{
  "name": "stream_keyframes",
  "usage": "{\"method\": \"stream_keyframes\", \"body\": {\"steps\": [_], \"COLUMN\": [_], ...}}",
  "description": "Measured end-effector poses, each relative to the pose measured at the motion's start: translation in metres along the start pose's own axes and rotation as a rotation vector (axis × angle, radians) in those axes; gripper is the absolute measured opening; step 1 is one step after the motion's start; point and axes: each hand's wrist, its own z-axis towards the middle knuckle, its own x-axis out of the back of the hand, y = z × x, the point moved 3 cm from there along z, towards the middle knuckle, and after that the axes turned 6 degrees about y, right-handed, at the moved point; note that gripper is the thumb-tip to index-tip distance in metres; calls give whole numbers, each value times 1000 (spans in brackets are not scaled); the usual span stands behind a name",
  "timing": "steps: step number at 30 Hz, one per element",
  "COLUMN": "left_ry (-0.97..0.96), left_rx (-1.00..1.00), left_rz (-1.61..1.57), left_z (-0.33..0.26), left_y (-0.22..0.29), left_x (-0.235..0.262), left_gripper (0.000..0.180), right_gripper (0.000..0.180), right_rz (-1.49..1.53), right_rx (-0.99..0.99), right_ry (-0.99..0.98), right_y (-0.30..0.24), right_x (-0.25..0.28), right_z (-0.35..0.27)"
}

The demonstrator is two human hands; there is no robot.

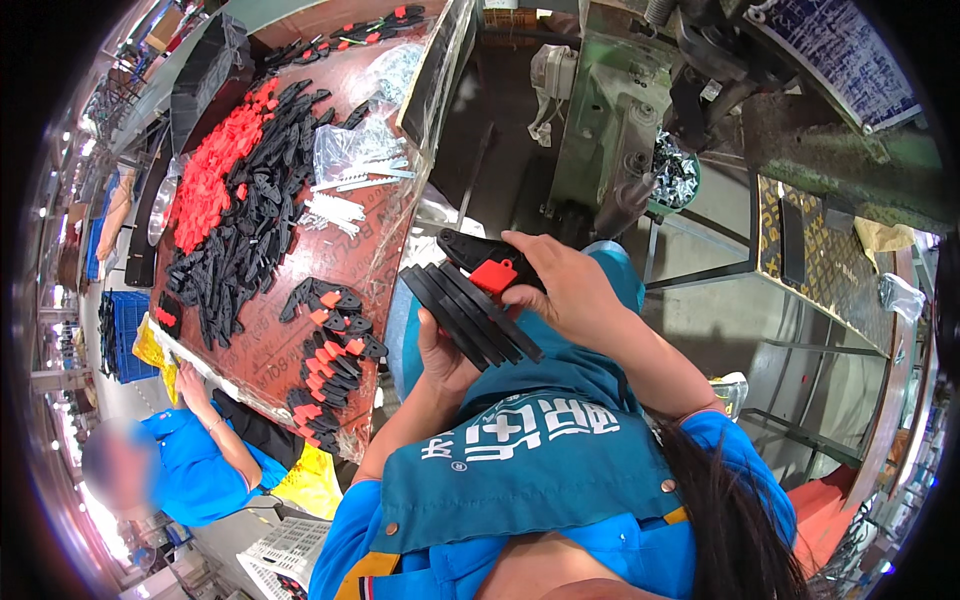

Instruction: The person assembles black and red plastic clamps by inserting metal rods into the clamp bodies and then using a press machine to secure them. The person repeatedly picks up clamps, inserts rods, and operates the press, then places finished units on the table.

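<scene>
Above the person's lap, over a teal apron (520, 470), both hands meet around a small bundle of parts. The left hand (445, 355) comes up from below with its fingers curled shut around a stack of flat black plastic strips (470, 315); the strips lie side by side, and their long axis runs on a diagonal from the upper left, toward the worktable, down to the lower right, toward the person's body. The right hand (565, 290) reaches in from the right and closes over the top of a black plastic handle piece with a red square insert (485, 265), which sits against the upper end of the stack. That piece points its narrower black tip up and to the left, its red insert facing the camera just beside the right fingertips.

To the left stands a brown worktable covered in clear film (395, 215). It carries a long heap of loose red and black plastic parts (235, 200), a few clear bags of pale metal pieces (350, 160), and a nearer column of assembled black-and-red pieces (330, 350). Another person in a blue shirt (195, 465) sits at the table's lower edge.
</scene>
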Motion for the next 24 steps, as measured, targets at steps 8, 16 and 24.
{"method": "stream_keyframes", "body": {"steps": [8,16,24], "left_ry": [-119,-105,106], "left_rx": [19,50,45], "left_rz": [24,-84,-16], "left_z": [-5,-10,-4], "left_y": [-1,3,1], "left_x": [-14,-9,-22], "left_gripper": [84,83,59], "right_gripper": [74,72,57], "right_rz": [185,-90,-472], "right_rx": [-278,-163,-96], "right_ry": [-120,74,131], "right_y": [6,-3,-6], "right_x": [-10,38,103], "right_z": [-7,-14,-19]}}
